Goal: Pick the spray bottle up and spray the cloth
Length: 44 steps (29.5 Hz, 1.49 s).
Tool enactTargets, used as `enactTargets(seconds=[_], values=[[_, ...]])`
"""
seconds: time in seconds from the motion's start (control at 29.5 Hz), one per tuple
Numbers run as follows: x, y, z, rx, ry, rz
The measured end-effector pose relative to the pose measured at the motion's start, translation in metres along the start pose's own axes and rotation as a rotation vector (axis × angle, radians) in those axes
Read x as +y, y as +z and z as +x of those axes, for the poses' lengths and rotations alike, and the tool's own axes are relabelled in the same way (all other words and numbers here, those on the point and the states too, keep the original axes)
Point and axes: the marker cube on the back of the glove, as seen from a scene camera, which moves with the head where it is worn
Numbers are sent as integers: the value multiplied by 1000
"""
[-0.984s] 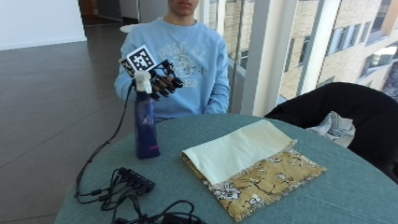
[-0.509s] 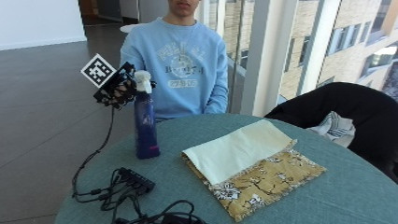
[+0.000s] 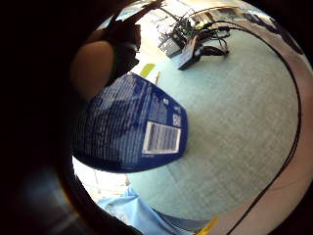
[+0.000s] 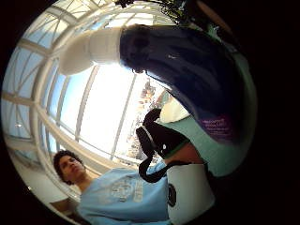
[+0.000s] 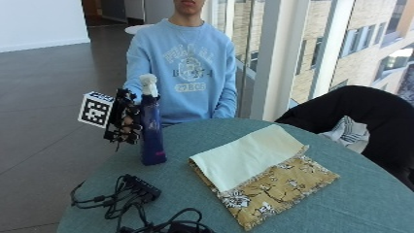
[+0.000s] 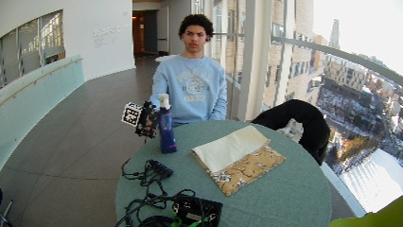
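- Spray bottle [image 5: 152,131] stands upright on the tabletop [image 5: 362,204], near its edge
- Gloved right hand [image 5: 124,119] is beside the bottle's upper body, fingers curled around it
- Cloth [image 5: 262,172] lies flat, well apart from the bottle
- Black cables [image 5: 126,194] lie in front of the bottle

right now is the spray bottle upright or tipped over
Upright: the spray bottle stands on the table, white nozzle on top, beside the gloved right hand.
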Motion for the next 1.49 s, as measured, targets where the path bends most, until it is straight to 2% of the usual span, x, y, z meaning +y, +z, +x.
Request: enactTargets(seconds=[0.64,0.88,1.02,1.32,1.49], values=[[-14,22,-5,-5,-41,164],[-17,26,-11,45,-65,155],[-27,28,-25,65,-40,65],[-65,54,-79,258,27,-332],[-87,74,-100,290,82,-445]])
